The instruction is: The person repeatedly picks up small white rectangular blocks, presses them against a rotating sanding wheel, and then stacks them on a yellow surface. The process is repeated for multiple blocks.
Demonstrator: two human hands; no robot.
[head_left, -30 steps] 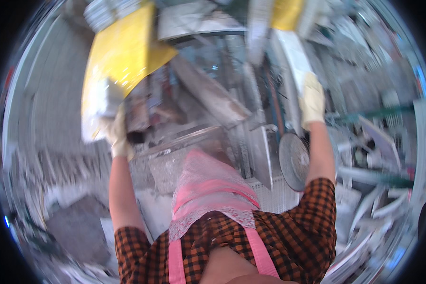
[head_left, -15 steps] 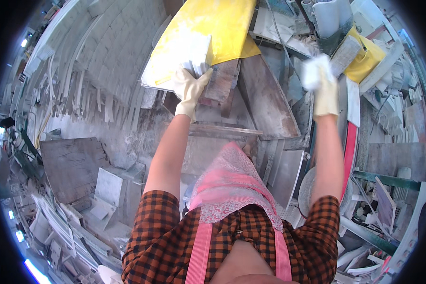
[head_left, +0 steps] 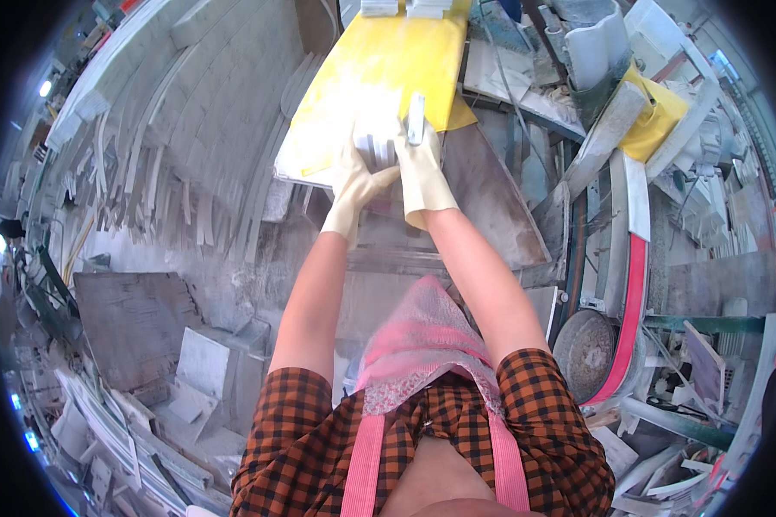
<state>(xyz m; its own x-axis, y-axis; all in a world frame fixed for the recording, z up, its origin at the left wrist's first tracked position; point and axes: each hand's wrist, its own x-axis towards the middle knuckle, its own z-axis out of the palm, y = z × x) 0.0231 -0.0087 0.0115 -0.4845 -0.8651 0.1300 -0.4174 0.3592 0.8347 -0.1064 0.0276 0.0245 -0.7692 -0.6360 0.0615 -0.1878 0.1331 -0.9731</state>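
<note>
An orange-and-black checked shirt (head_left: 310, 439) with pink apron straps (head_left: 364, 465) is seen at the lower edge, a pink mesh bundle (head_left: 422, 340) just above it. Both bare forearms are stretched forward over a dusty grey worktop (head_left: 491, 198). The left hand (head_left: 358, 185), in a cream glove, is curled round the near side of a small stack of white pieces (head_left: 378, 148). The right hand (head_left: 422, 168), gloved the same, is closed on a thin white strip (head_left: 416, 119), held upright just above the stack. Both hands are touching each other. The stack sits at the near edge of a yellow board (head_left: 379, 69), dusted white. A round grey wheel with red rim (head_left: 591, 353) is seen to the right. White moulded strips (head_left: 172, 181) are leaned along the left wall.
</note>
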